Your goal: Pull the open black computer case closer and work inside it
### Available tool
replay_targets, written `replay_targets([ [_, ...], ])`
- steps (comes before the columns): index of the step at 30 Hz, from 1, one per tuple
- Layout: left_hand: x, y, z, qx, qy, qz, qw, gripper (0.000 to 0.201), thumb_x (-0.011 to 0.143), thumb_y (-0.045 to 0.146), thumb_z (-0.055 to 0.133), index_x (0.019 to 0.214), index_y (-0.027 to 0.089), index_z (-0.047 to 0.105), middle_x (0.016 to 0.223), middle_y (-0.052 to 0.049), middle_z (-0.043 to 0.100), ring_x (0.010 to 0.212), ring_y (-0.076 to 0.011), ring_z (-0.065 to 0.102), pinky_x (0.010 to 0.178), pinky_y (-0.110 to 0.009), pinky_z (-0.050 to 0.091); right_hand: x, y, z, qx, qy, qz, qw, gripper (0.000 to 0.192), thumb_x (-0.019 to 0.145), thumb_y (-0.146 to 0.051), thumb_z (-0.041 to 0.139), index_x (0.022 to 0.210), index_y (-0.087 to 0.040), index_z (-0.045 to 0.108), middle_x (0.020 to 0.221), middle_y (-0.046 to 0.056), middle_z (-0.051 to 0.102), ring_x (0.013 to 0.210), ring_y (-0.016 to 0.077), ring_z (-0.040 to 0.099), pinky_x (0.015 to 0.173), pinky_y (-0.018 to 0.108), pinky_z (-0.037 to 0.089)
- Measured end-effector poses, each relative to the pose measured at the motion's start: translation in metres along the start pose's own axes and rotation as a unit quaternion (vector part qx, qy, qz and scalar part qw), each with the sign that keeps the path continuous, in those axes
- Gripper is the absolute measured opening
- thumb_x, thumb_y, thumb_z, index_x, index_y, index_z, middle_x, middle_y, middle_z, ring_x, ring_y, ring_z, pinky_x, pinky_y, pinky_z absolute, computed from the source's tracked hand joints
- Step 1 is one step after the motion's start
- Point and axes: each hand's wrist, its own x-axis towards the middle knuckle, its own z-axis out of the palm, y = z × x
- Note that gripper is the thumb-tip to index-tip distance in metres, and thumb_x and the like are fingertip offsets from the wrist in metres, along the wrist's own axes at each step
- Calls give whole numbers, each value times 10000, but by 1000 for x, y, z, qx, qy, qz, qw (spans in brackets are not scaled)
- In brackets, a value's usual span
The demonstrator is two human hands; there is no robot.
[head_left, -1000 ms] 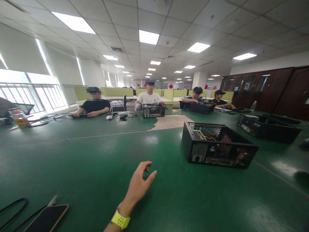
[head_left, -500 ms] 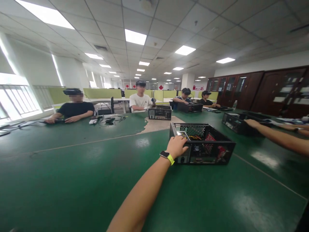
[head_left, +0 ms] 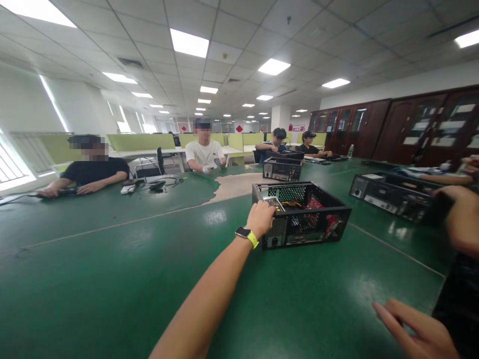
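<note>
My left hand [head_left: 260,218], with a yellow-strapped watch on its wrist, is stretched out and closed over the near left top edge of an open black computer case [head_left: 318,227]. The case stands on the green table [head_left: 112,279] and shows wires and red parts inside. At the bottom right, my right hand [head_left: 415,331] hovers low over the table with its fingers apart and nothing in it.
A co-worker's hand [head_left: 462,219] reaches in from the right by another black case [head_left: 392,194]. A third case [head_left: 282,168] stands farther back. Several people sit along the far side, with cables and small devices [head_left: 157,184] before them.
My left hand went from hovering near me to reaching out and gripping the case's edge. The view turned right, my right hand came into view, and the phone at the lower left dropped out.
</note>
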Motion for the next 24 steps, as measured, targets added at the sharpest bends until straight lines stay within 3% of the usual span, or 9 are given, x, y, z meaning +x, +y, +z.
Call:
replay_targets([
  [3, -20, -3, -13, 1, -10, 20, 1000, 166, 852, 265, 574, 992, 180, 601, 1005, -92, 586, 954, -254, 502, 787, -382, 410, 50, -4, -12, -60, 47, -129, 989, 378, 870, -459, 562, 604, -192, 576, 577, -14, 521, 524, 105, 496, 538, 218, 413],
  [8, -70, -6, -41, 0, -31, 32, 999, 174, 870, 264, 545, 1023, 191, 585, 991, -78, 574, 936, -241, 491, 774, -371, 396, 85, -24, -6, -70, 63, -186, 978, 308, 908, -374, 552, 660, -192, 565, 611, -33, 516, 551, 92, 492, 563, 229, 393],
  [12, -121, -7, -69, -7, -57, 18, 998, 184, 889, 237, 495, 1052, 193, 566, 993, -77, 559, 927, -237, 470, 767, -376, 375, 91, -40, 8, -30, 49, -218, 974, 233, 914, -297, 551, 706, -195, 558, 653, -25, 536, 595, 106, 511, 590, 248, 406],
  [15, -163, -4, -93, -17, -80, -9, 997, 198, 894, 202, 445, 1058, 199, 556, 987, -75, 558, 906, -240, 461, 755, -386, 359, 95, -49, 12, -39, 76, -272, 959, 84, 896, -260, 561, 866, -199, 609, 860, 24, 625, 829, 166, 591, 768, 302, 459],
  [17, -192, -2, -108, -27, -83, -26, 996, 214, 890, 176, 420, 1056, 209, 552, 971, -71, 562, 890, -237, 464, 751, -385, 352, 95, -52, 14, -77, 86, -322, 940, 226, 883, -284, 558, 1081, -189, 609, 1144, 87, 609, 1111, 257, 539, 973, 422, 401],
  [19, -221, 0, -121, -28, -65, -28, 997, 229, 881, 154, 417, 1055, 225, 548, 951, -57, 572, 869, -223, 478, 752, -371, 351, 89, -54, 18, -119, 51, -369, 920, 412, 881, -314, 534, 1263, -162, 530, 1335, 119, 510, 1279, 315, 410, 1093, 521, 255],
  [21, -250, -1, -132, -17, -38, -9, 999, 225, 864, 159, 463, 1054, 242, 550, 909, -29, 585, 831, -200, 497, 753, -346, 358, 77, -57, 25, -133, 8, -405, 905, 488, 880, -303, 510, 1333, -127, 467, 1365, 130, 488, 1301, 305, 393, 1131, 522, 179],
  [24, -290, -8, -144, 11, -17, 28, 999, 206, 828, 237, 578, 1031, 276, 579, 828, 21, 598, 764, -163, 520, 735, -297, 380, 62, -68, 27, -107, -2, -444, 890, 421, 843, -229, 532, 1255, -141, 533, 1243, 106, 592, 1165, 249, 533, 1138, 463, 192],
])
